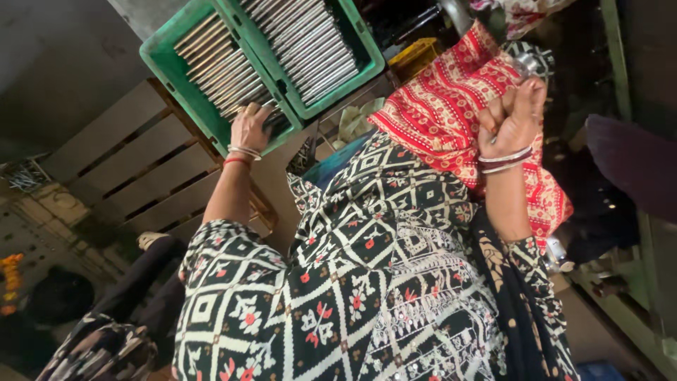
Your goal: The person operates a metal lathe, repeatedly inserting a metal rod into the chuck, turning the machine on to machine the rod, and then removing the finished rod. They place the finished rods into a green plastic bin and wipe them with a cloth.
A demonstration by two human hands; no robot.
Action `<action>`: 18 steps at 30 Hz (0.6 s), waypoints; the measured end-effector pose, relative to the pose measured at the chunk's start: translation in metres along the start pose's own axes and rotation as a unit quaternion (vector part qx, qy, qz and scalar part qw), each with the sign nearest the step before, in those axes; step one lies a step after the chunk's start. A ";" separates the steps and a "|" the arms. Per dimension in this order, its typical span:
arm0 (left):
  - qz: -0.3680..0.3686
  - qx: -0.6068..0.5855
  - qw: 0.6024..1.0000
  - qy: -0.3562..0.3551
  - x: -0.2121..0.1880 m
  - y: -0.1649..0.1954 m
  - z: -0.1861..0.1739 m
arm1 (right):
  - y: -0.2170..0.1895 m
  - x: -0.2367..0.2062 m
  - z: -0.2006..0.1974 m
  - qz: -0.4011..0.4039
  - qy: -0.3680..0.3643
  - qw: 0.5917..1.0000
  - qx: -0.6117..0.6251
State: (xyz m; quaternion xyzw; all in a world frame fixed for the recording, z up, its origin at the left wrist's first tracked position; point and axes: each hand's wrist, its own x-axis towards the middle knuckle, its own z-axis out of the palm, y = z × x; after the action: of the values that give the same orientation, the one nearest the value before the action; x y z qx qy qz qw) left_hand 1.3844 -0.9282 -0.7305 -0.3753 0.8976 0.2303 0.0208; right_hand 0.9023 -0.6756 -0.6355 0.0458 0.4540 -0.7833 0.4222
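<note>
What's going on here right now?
A person in a black-and-white patterned dress looks down at their own hands. The left hand reaches into a green crate full of metal rods and rests on them near the crate's edge. A second green crate of rods sits beside it. The right hand is closed in a fist over a red patterned cloth; whether it grips anything is unclear.

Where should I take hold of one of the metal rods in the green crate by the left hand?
Probably around the shaft, coming from above. The metal rods lie flat and packed side by side in the green crate, so only their upper sides are exposed. The left hand already rests on the near end of the stack; lifting a top rod there looks easiest.
</note>
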 end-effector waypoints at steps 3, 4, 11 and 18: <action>0.009 0.042 0.998 -0.036 0.002 -0.007 0.014 | 0.002 -0.002 0.000 -0.010 -0.020 1.000 -0.010; 0.027 0.075 0.996 -0.042 0.005 -0.009 0.015 | 0.003 -0.003 0.000 -0.009 -0.030 0.999 -0.006; 0.017 0.116 0.989 -0.087 0.013 0.002 0.019 | 0.004 -0.005 -0.003 -0.018 -0.044 0.999 -0.011; -0.080 0.033 0.996 0.036 0.023 0.013 0.013 | 0.008 -0.006 -0.015 0.008 -0.012 1.000 0.020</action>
State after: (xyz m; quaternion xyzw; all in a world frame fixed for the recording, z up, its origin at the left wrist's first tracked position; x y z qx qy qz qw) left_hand 1.3578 -0.9296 -0.7422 -0.4525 0.8723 0.1842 0.0195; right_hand 0.9069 -0.6629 -0.6467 0.0486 0.4332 -0.7889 0.4331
